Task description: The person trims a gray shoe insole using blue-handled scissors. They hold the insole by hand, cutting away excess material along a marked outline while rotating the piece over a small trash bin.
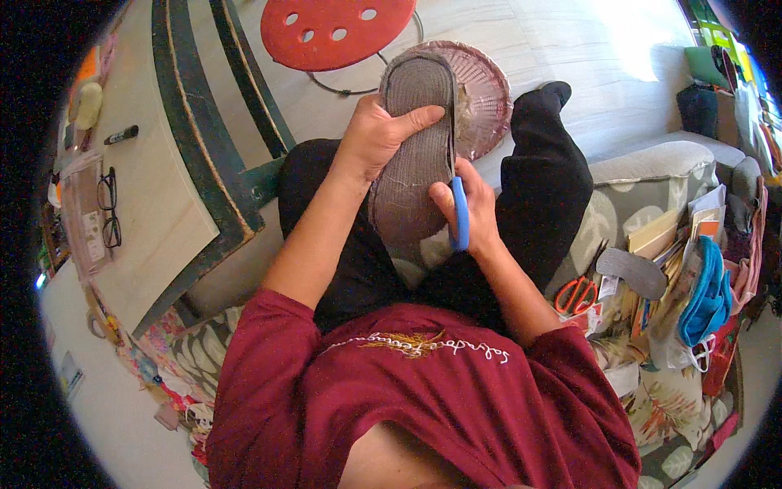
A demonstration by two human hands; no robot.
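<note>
My left hand (373,143) grips a grey-brown, ribbed shoe insole (407,183) by its left edge, thumb pressed on its upper face. The insole is held lengthwise above my lap, its rounded far end pointing away from me. In my right hand (481,208) is a pair of scissors with a blue handle (461,218). The blades lie along the insole's right edge; how far they are spread is hard to make out. Behind the insole is a round pink basin (494,98), partly covered by it, with pale scraps inside.
A red stool (371,39) with round holes stands ahead. To the left, a dark-edged table (167,212) holds eyeglasses (108,208) and a black marker (122,135). On the sofa at right lie orange-handled scissors (576,296), another grey insole (631,273), papers and a blue cloth (705,297).
</note>
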